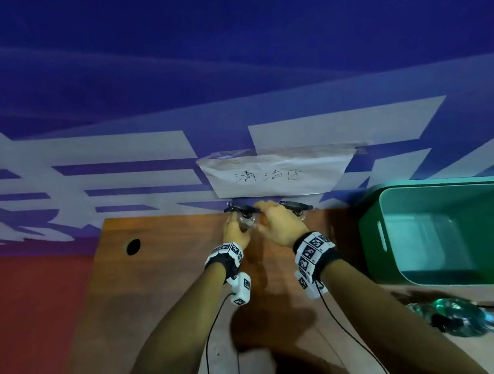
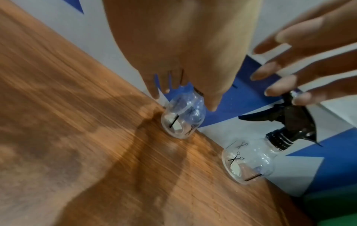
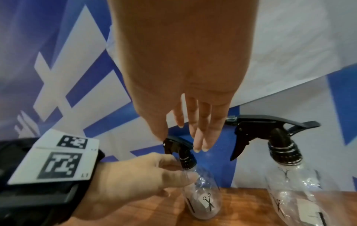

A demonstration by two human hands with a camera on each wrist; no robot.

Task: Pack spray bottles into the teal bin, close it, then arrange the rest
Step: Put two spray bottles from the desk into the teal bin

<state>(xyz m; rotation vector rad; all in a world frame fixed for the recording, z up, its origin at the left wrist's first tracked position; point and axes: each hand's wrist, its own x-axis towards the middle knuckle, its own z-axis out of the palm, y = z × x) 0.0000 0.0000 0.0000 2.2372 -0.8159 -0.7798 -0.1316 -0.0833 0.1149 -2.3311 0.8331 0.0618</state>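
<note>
Both forearms are stretched over the wooden table (image 1: 170, 284) toward its far edge, where two clear spray bottles are standing upright by the blue and white wall. The left hand (image 3: 139, 180) is curled around the shoulder of the left spray bottle (image 3: 201, 197), just under its black trigger head. The right hand (image 3: 185, 91) is held above that same head with straight, relaxed fingers; nothing is gripped by it. The right spray bottle (image 3: 293, 191) stands just beside, untouched. Both bottles look empty, so they are probably light, thin-walled and a little slippery; the neck under the cap seems the safest place to be held. One teal bin (image 1: 374, 235) is seen open at the right, with one more clear bottle (image 1: 451, 315) lying in front of it.
</note>
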